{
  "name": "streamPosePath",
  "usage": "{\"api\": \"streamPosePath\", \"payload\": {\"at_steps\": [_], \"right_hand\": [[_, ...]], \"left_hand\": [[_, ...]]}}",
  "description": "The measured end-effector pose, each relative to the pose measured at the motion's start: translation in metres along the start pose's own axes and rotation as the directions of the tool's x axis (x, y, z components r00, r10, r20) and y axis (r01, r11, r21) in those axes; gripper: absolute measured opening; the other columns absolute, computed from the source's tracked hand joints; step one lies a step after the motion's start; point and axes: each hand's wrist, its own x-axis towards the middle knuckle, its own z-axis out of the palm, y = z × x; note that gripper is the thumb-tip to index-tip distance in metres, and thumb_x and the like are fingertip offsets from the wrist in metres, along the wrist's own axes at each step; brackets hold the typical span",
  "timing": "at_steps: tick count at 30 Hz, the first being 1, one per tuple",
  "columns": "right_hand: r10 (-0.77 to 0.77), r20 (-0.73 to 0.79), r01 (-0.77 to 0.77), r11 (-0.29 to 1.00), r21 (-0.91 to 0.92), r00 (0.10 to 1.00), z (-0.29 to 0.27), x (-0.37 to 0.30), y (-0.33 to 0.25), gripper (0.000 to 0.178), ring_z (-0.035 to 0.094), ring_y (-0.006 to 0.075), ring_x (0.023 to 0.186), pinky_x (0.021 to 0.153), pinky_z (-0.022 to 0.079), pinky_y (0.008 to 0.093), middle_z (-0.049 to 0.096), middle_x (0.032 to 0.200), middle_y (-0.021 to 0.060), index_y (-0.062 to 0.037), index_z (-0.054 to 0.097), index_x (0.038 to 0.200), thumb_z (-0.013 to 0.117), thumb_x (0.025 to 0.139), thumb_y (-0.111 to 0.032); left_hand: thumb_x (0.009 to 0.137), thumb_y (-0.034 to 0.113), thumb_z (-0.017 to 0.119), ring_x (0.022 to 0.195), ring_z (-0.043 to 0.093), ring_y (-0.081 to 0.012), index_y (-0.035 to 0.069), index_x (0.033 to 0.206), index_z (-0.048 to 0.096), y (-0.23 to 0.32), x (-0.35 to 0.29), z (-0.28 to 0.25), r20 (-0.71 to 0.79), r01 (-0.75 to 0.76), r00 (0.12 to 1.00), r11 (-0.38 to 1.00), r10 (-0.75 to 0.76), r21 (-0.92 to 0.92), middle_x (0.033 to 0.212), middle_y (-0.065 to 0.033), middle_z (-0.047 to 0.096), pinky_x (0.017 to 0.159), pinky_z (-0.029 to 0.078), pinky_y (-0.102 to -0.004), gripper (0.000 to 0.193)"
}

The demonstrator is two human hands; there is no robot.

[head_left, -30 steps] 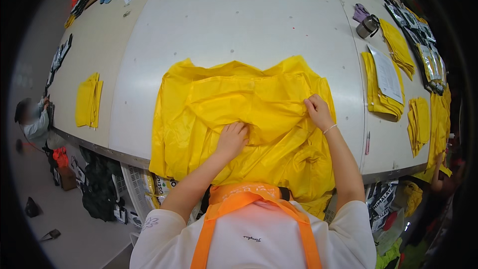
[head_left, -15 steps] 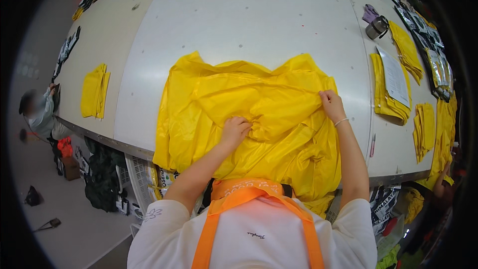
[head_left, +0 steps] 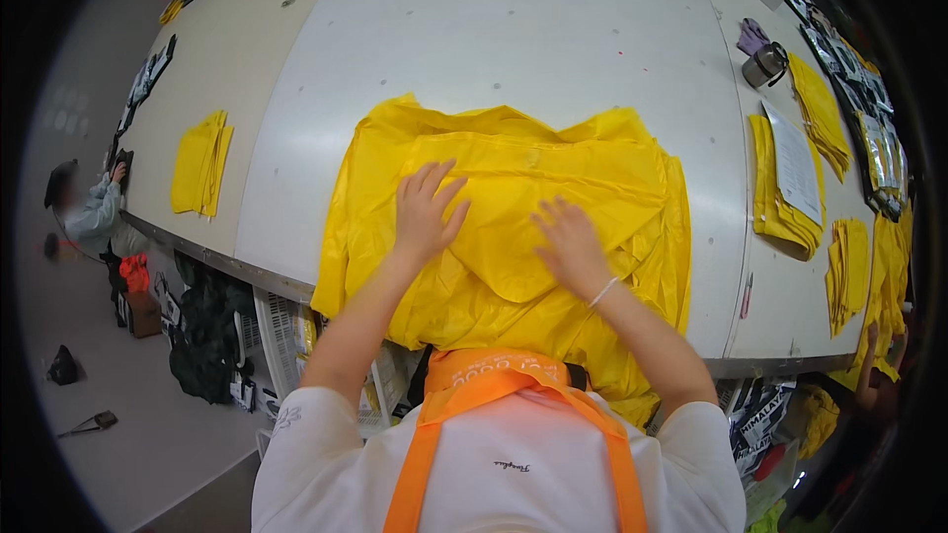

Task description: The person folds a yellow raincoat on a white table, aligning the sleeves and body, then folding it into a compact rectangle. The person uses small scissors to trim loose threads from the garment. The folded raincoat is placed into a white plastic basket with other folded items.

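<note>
A yellow raincoat (head_left: 553, 183), thin and slightly shiny, is spread in front of me on the white table, and its near part hangs over the table's edge. In its middle lies a rounded, hood-like flap (head_left: 504, 271). My left hand (head_left: 427, 215) is over the flap's left side, fingers spread and holding nothing. At the flap's right side is my right hand (head_left: 573, 242), its fingers apart and also empty. Whether the fingertips touch the cloth, I cannot tell. Wrinkles and loose folds gather to the right and along the near side.
Folded yellow garments (head_left: 200, 166) lie on the left of the table (head_left: 494, 30). More folded yellow pieces (head_left: 787, 222) are on the right, with a paper sheet (head_left: 793, 163), a metal flask (head_left: 763, 66) and a pink pen-like tool (head_left: 747, 296). Another person (head_left: 89, 207) stands far left.
Both hands have let go of the cloth and opened. My left hand moved up and left, my right hand inward and down. The bunched flap now lies flatter, its rounded edge showing.
</note>
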Motion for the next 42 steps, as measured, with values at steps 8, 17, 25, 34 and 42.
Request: {"api": "streamPosePath", "payload": {"at_steps": [8, 17, 25, 34, 42], "right_hand": [[0.201, 0.328, -0.37, 0.699, 0.612, 0.923, 0.004, -0.026, 0.012, 0.04, 0.041, 0.0331, 0.125, 0.105, 0.032, 0.0411, 0.047, 0.133, 0.0162, -0.007, 0.054, 0.123, 0.055, 0.09, -0.029], [0.82, -0.57, -0.99, -0.122, -0.076, -0.057, -0.079, -0.271, 0.272, 0.046, 0.039, 0.0359, 0.122, 0.1, 0.035, 0.0442, 0.045, 0.129, 0.0222, -0.0006, 0.045, 0.129, 0.056, 0.088, -0.019], [0.833, -0.545, -0.996, 0.087, -0.035, 0.092, -0.068, -0.3, 0.269, 0.027, 0.051, 0.034, 0.098, 0.089, 0.041, 0.0418, 0.05, 0.113, 0.0201, 0.003, 0.051, 0.114, 0.051, 0.091, -0.013], [0.654, -0.248, -0.514, 0.731, 0.448, 0.714, -0.084, -0.003, 0.176, 0.019, 0.061, 0.0238, 0.084, 0.071, 0.051, 0.0327, 0.057, 0.101, 0.0097, -0.0039, 0.057, 0.101, 0.062, 0.086, -0.015], [0.485, -0.021, -0.475, 0.863, 0.17, 0.874, -0.016, 0.099, 0.139, 0.019, 0.06, 0.0285, 0.077, 0.065, 0.049, 0.0391, 0.056, 0.093, 0.0091, -0.0059, 0.06, 0.091, 0.062, 0.084, -0.024]], "left_hand": [[0.081, 0.036, 0.063, 0.122, 0.039, -0.0303, 0.012, 0.12, 0.056, -0.048, 0.075, 0.092, 0.151, 0.117, 0.976, 0.959, -0.159, 0.259, 0.128, -0.009, 0.049, 0.102, 0.028, -0.0468, 0.045], [0.075, 0.012, 0.067, 0.099, 0.052, -0.0231, 0.012, 0.094, 0.065, 0.067, 0.155, 0.156, 0.023, -0.154, 0.986, 0.966, 0.163, -0.208, 0.098, -0.0024, 0.059, 0.085, 0.039, -0.0382, 0.019], [0.075, 0.013, 0.066, 0.095, 0.053, -0.0179, 0.013, 0.082, 0.067, 0.057, 0.178, 0.183, 0.107, -0.235, 0.961, 0.957, 0.255, -0.168, 0.09, 0.004, 0.061, 0.083, 0.039, -0.035, 0.007], [0.076, 0.013, 0.066, 0.082, 0.058, -0.0189, 0.012, 0.078, 0.064, 0.038, 0.193, 0.181, 0.054, -0.147, 0.985, 0.954, 0.166, -0.26, 0.08, 0.0015, 0.064, 0.076, 0.041, -0.0349, 0.003], [0.074, 0.013, 0.069, 0.077, 0.058, -0.017, 0.014, 0.077, 0.064, 0.028, 0.187, 0.176, -0.047, -0.138, 0.99, 0.949, 0.13, -0.282, 0.077, 0.0031, 0.064, 0.071, 0.04, -0.033, 0.005]]}}
